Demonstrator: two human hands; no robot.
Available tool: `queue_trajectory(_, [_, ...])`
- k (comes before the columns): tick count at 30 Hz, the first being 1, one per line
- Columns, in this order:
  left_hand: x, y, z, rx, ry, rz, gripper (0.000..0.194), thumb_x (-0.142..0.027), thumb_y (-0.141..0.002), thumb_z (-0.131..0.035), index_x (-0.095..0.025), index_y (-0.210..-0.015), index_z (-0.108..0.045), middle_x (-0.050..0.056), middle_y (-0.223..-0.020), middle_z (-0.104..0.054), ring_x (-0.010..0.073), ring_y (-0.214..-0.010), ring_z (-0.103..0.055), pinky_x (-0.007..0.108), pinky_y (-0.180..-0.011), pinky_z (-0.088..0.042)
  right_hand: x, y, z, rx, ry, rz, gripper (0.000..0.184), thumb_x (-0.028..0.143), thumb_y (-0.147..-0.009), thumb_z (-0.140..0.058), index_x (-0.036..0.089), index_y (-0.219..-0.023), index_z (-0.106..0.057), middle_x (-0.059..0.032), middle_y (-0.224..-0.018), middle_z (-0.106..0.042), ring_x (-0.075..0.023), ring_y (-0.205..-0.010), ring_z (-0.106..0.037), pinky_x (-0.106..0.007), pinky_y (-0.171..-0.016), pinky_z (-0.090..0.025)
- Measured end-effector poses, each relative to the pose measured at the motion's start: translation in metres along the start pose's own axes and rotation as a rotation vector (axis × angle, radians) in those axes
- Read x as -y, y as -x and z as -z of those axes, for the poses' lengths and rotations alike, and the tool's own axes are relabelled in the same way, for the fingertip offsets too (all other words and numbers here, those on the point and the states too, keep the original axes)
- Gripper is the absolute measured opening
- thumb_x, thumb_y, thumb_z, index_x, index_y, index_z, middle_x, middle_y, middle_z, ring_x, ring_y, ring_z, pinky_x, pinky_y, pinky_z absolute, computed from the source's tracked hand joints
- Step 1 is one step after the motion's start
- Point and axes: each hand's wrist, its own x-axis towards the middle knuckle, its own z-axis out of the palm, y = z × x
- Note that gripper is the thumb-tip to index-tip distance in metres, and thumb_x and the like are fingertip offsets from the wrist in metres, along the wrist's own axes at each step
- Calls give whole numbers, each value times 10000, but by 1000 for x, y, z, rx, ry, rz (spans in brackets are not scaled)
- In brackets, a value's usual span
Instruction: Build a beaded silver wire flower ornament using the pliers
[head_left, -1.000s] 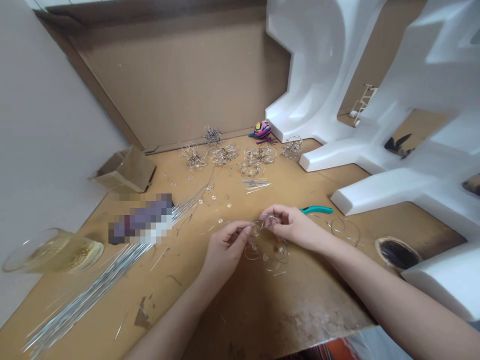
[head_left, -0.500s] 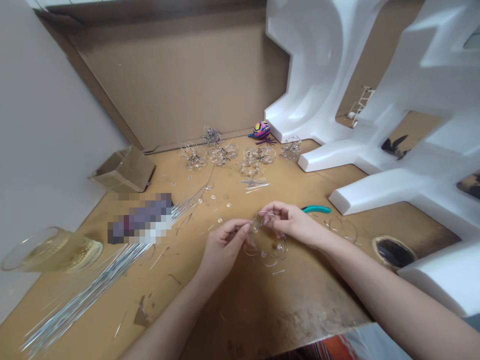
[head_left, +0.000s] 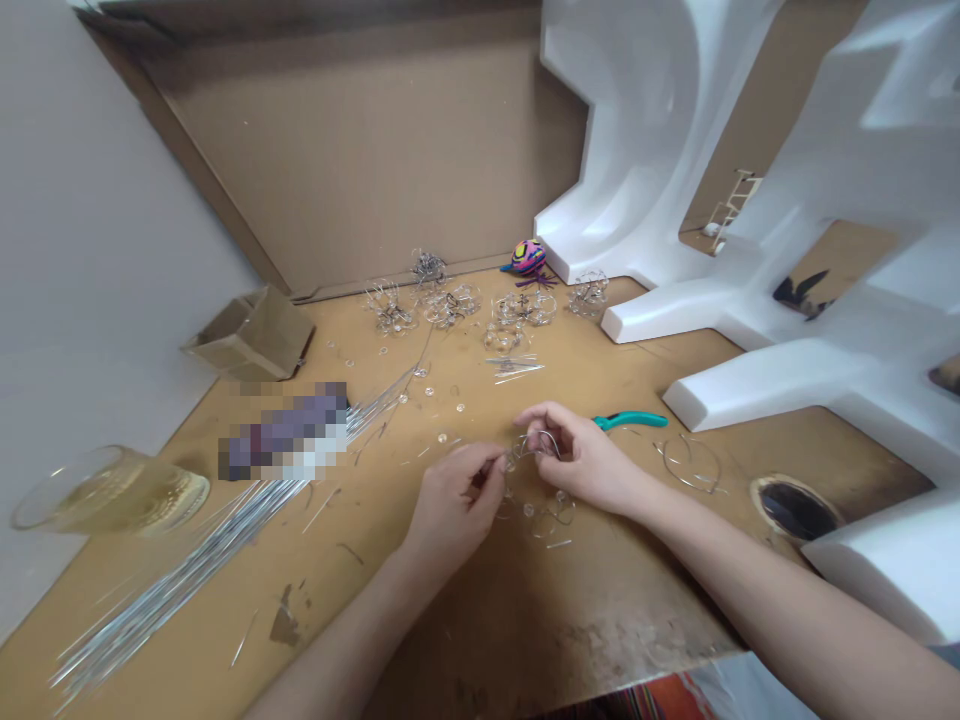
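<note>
Between my hands is a thin, curled wire piece (head_left: 538,437) with clear beads on it. My left hand (head_left: 456,492) pinches its left end between thumb and forefinger. The fingers of my right hand (head_left: 571,455) curl around the right side of the wire loop. Just below the hands, more looped wire with clear beads (head_left: 553,512) rests on the table; whether it joins the held piece I cannot tell. Teal-handled pliers (head_left: 632,420) lie right behind my right hand, their tip partly hidden.
A bundle of straight wires (head_left: 217,555) runs along the left, near a tilted-looking glass of pale liquid (head_left: 112,492) and an open cardboard box (head_left: 255,335). Wire-and-bead clusters (head_left: 450,305) stand at the back. White moulded legs (head_left: 739,375) and a table hole (head_left: 795,505) are at right.
My right hand has turned and its fingers have opened slightly around the wire loop. My left hand keeps its pinch, now more closed. The view has shifted a little.
</note>
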Motion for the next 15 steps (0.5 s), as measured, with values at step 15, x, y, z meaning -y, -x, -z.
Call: queue_trajectory(15, [3, -11, 0, -36, 618, 281, 153, -324, -786, -565, -173, -807, -562, -28, -589, -596, 106, -557, -557, 237, -603, -466, -1, -12, 17, 12, -700, -388, 174, 202, -713, -605, 156, -876, -562, -7, -760, -598, -80, -554, -528, -222, -530, -415])
